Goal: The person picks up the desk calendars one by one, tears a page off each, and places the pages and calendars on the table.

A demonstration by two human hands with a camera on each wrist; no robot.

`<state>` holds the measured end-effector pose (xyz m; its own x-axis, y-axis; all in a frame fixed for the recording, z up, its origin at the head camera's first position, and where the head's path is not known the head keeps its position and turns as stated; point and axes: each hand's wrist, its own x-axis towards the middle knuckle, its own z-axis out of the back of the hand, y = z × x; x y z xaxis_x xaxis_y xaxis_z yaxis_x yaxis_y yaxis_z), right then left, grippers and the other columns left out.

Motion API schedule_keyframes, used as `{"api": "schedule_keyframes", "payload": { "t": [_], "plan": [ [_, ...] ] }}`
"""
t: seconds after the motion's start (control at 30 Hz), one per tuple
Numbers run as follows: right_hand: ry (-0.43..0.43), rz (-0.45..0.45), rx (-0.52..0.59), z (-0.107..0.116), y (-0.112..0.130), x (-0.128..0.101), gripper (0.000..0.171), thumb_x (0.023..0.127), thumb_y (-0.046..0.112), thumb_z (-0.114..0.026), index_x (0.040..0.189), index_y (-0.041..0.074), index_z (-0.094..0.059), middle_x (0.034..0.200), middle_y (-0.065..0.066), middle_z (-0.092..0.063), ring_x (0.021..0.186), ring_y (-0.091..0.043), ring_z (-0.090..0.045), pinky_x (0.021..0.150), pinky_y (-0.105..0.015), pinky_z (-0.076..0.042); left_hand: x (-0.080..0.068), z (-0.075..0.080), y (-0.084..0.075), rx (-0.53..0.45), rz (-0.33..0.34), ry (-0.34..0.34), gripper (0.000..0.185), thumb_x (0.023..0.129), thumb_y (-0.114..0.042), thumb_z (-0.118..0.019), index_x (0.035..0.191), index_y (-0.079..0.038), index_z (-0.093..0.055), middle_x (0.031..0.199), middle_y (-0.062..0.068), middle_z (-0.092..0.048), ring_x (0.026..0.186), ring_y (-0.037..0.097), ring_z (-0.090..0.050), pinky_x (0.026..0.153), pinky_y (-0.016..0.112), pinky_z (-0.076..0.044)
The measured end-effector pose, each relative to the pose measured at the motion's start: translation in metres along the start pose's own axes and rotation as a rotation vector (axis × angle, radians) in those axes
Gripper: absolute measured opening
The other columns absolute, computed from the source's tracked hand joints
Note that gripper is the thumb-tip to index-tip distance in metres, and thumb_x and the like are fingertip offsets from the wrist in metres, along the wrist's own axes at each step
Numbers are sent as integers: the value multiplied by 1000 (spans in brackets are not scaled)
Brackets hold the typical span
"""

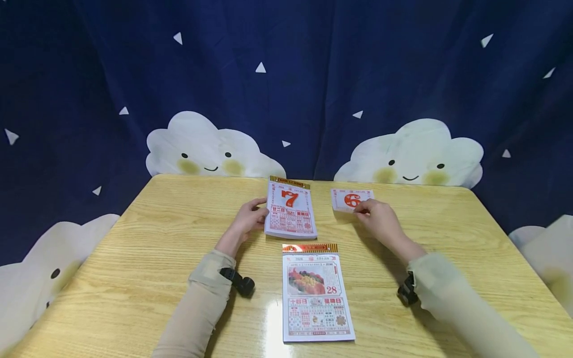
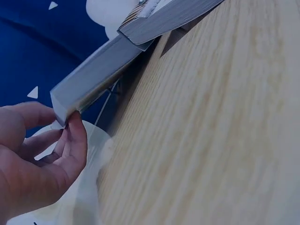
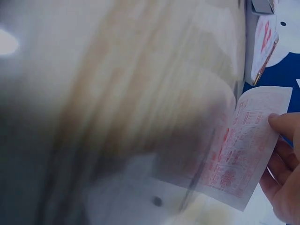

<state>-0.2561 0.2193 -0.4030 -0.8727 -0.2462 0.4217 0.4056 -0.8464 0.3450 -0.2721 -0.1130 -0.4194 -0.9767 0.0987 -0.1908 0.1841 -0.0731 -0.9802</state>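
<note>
A thick tear-off calendar showing a large red 7 lies towards the back of the table. My left hand grips its left side; in the left wrist view the fingers pinch a corner of the block. To the right, my right hand pinches a loose calendar page with a red 6 between thumb and fingers. The right wrist view shows this thin page curling, its red print facing the camera. Nearer the front lies a second calendar, showing 28 and a food picture, touched by neither hand.
The wooden table reaches back to a dark blue curtain with white clouds and triangles. Each wrist wears a black strap with a small camera. A bright light reflection shows left of the front calendar.
</note>
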Motion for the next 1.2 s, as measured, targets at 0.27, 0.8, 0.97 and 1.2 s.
{"api": "schedule_keyframes", "payload": {
  "t": [0.27,0.8,0.97,1.2],
  "plan": [
    [182,-36,17,-6,3,-3,8,79,12,-67,83,6,-70,84,-8,-68,76,-21,-62,68,-37,-51,-2,-3,-2,62,-12,-80,39,87,-1,-54,125,3,-50,92,15,-58,69,15,-59,70,30,-55],
    [314,31,-6,-10,0,-6,5,74,13,-71,70,13,-68,70,4,-63,67,-10,-52,64,-29,-45,0,-15,-2,205,-3,-122,39,84,5,-55,122,5,-53,104,23,-60,82,26,-63,70,30,-56],
    [345,33,7,-9,-1,-6,5,73,14,-72,70,14,-69,69,5,-62,67,-9,-52,62,-26,-45,1,-17,-1,317,-30,-178,37,82,3,-59,119,2,-57,101,21,-63,82,27,-65,66,29,-56],
    [411,-6,53,-6,-1,-5,8,71,20,-75,71,13,-69,76,2,-60,70,-12,-51,61,-27,-43,1,-21,-3,445,-43,-243,33,81,0,-61,114,-1,-62,99,18,-66,80,25,-66,62,25,-55]
  ]
}}
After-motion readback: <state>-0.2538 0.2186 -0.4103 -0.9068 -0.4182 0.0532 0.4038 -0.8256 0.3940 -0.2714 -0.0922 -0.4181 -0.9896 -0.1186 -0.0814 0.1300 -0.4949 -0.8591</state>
